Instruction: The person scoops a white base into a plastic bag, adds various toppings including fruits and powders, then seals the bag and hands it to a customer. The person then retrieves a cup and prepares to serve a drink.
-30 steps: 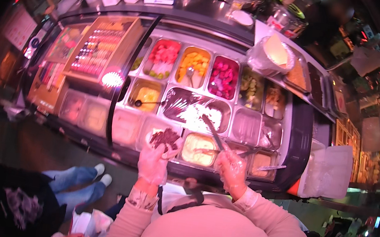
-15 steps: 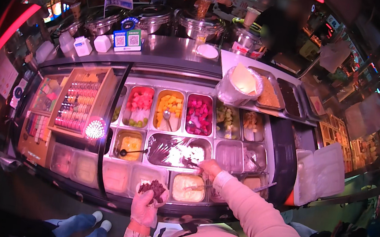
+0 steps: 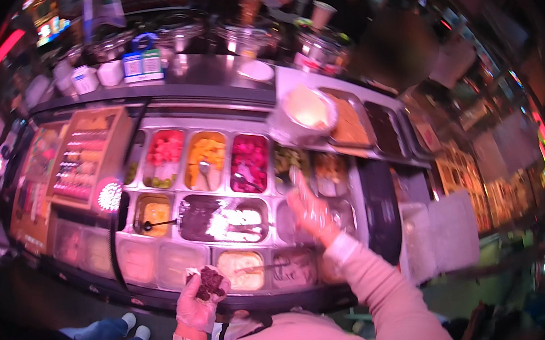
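At left, 1 wooden box [image 3: 112, 145] holds rows of small sweets [image 3: 77, 161]. The person's left hand [image 3: 196, 312] grasps 1 dark, crumbly lump [image 3: 211, 284] just left of the pale cream [image 3: 241, 270]; the lump's dark face points upward, and its long axis cannot be told. The right hand [image 3: 311, 211], fingers pointing forward, is near the green fruit [image 3: 285, 158]; blur hides whether it grips anything.

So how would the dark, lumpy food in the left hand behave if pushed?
The dark, lumpy food would probably crumble, as its surface looks ragged. It seems unlikely to roll, being an irregular clump in the left hand.
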A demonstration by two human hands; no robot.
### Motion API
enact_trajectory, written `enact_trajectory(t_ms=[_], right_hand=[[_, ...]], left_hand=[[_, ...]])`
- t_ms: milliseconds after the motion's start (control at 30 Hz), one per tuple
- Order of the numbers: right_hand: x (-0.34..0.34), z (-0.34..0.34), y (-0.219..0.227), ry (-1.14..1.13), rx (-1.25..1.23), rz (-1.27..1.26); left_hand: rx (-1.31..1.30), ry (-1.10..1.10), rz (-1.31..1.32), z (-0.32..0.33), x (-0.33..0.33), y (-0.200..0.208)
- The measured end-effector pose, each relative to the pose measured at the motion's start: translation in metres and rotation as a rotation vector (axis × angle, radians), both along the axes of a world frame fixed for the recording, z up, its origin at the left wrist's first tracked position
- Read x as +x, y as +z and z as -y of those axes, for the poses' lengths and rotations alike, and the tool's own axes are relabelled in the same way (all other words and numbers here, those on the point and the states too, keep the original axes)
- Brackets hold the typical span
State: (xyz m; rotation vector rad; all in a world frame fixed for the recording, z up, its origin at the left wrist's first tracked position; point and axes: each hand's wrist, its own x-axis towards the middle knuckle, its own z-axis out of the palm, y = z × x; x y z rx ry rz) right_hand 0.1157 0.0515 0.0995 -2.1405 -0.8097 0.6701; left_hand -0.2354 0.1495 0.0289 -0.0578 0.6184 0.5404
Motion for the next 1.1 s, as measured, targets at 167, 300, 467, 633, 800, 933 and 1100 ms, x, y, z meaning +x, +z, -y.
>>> enact_trajectory(t_ms=[167, 300, 467, 633, 800, 933, 1100], right_hand=[[0.087, 0.057, 0.058, -0.34, 0.422, -0.046], [0.136, 0.124, 0.109, -0.662, 0.743, 0.179], [0.213, 0.296, 0.066, -0.766, 0.971, 0.346], [0.189, 0.309, 0.076, -0.971, 1.029, 0.299], [0.175, 0.269, 0.059, -1.028, 0.968, 0.161], [0.165, 0.231, 0.047, -0.771, 0.902, 0.026], [0.094, 0.15, 0.033, -0.535, 0.727, -0.102]], left_hand=[[-0.03, -0.001, 0.171, 0.005, 0.008, -0.02], [-0.065, 0.041, 0.064, 0.013, 0.017, -0.003], [-0.082, -0.035, 0.184, 0.015, 0.031, -0.013], [-0.016, -0.038, 0.182, 0.011, 0.025, -0.02], [-0.037, 0.064, 0.19, 0.013, 0.014, -0.026], [-0.026, 0.102, 0.17, 0.012, 0.002, -0.024], [0.075, 0.061, 0.236, 0.008, -0.014, -0.005]])
